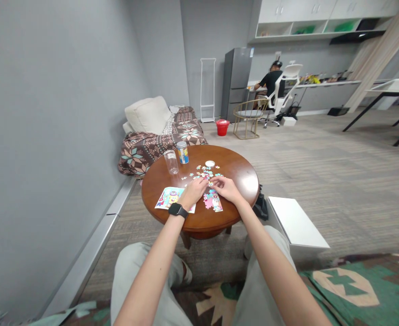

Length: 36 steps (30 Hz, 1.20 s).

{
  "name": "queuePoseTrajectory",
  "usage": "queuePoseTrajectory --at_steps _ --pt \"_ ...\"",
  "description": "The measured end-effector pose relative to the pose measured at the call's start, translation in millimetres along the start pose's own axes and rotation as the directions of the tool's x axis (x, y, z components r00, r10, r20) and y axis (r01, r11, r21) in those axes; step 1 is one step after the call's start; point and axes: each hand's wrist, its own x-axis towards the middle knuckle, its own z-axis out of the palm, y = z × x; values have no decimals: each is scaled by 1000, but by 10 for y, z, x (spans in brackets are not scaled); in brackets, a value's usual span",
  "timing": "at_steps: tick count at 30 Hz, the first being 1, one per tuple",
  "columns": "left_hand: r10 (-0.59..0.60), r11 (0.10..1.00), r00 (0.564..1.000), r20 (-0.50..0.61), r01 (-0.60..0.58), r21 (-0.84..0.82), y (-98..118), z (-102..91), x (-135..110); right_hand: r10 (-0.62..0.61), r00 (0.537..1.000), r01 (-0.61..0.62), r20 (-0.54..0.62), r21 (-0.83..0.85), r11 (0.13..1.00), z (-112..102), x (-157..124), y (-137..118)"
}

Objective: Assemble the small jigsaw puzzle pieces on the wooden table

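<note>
Both hands, left hand [193, 192] and right hand [227, 189], pinch small colourful cardboard puzzle pieces [206, 172] (grip partly hidden); a careless sweep could scatter them off the round brown wooden table [240, 174].

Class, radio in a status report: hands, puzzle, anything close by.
Left hand and right hand both on loose puzzle pieces. Part-built puzzle lies beneath them. Picture card beside left wrist; nothing blocking.

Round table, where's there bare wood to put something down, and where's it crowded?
On the round table, the right side past the right hand is bare, and so is the far edge behind the white lid. It is crowded mid-table, around the loose puzzle pieces, the assembled patch, the picture card and the left hand.
</note>
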Motion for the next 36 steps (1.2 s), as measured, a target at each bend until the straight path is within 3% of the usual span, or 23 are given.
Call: queuePoseTrajectory --at_steps 36 --pt "-9 1000 1000 -21 8 -26 7 -30 2 -5 1000 4 -31 -20 1000 34 -1 64"
